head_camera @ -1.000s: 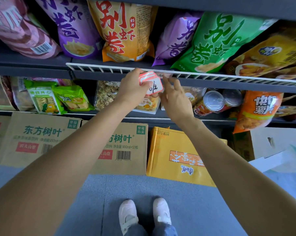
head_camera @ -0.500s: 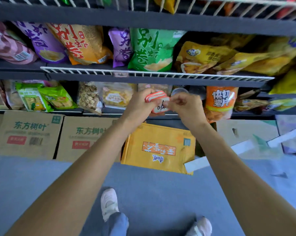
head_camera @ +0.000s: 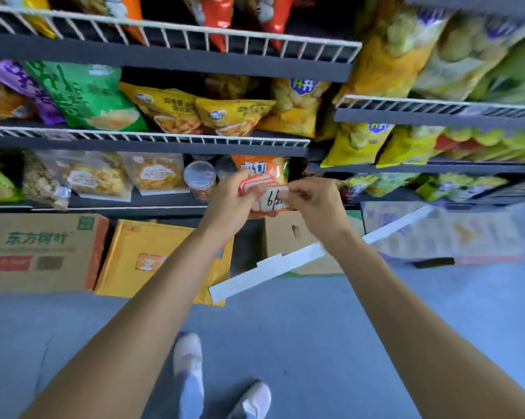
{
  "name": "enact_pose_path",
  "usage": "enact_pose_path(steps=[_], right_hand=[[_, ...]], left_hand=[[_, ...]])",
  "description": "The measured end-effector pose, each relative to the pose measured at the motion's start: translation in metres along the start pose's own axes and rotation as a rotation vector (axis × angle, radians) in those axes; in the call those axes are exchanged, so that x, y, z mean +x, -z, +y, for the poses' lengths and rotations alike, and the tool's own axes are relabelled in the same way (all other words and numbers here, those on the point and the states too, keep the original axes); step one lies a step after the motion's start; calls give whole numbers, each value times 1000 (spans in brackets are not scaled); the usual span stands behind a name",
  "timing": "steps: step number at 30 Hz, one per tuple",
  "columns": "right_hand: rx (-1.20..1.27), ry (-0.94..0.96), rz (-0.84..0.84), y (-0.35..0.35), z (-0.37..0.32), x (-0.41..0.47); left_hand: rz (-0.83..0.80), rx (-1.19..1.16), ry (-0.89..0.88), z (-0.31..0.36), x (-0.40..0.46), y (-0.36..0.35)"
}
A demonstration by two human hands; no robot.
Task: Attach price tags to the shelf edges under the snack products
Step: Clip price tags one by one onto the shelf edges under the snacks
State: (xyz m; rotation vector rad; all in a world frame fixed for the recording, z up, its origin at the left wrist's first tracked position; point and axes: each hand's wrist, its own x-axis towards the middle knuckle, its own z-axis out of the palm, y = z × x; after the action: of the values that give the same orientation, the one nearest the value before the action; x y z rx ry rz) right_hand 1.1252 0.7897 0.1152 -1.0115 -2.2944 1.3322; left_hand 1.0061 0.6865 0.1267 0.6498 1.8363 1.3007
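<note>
Down in front of the lower shelves, the left hand [head_camera: 229, 204] grips a stack of red-bordered price tags [head_camera: 256, 182], its fingers curled round them. Just beside it the right hand [head_camera: 314, 202] pinches the edge of one white tag [head_camera: 272, 200] with handwriting on it — fingers bent, thumb and fingertips closed on the paper — and this tag touches the stack. Both hands hover clear of the shelf edge [head_camera: 152, 148], whose white wire rail runs above them under yellow snack bags [head_camera: 176, 108] and a green bag [head_camera: 86, 95]. Behind the hands sits an orange bag [head_camera: 259, 167] and a clear-lidded can [head_camera: 200, 179]. Cardboard boxes [head_camera: 40, 252] stand on the grey floor [head_camera: 300, 328], a white strip [head_camera: 285, 264] lying across them.
</note>
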Motion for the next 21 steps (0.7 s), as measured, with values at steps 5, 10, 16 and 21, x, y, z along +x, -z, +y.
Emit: enact_pose_path(steps=[5, 10, 16, 21], right_hand=[[77, -57, 46, 66, 32, 7], [134, -147, 97, 123, 66, 31], [145, -172, 132, 186, 93, 62], [171, -153, 110, 228, 111, 73]], left_hand=[[-95, 9, -30, 26, 25, -65], [-119, 132, -60, 43, 68, -127], [-123, 171, -73, 76, 107, -185], [-88, 225, -77, 94, 120, -224]])
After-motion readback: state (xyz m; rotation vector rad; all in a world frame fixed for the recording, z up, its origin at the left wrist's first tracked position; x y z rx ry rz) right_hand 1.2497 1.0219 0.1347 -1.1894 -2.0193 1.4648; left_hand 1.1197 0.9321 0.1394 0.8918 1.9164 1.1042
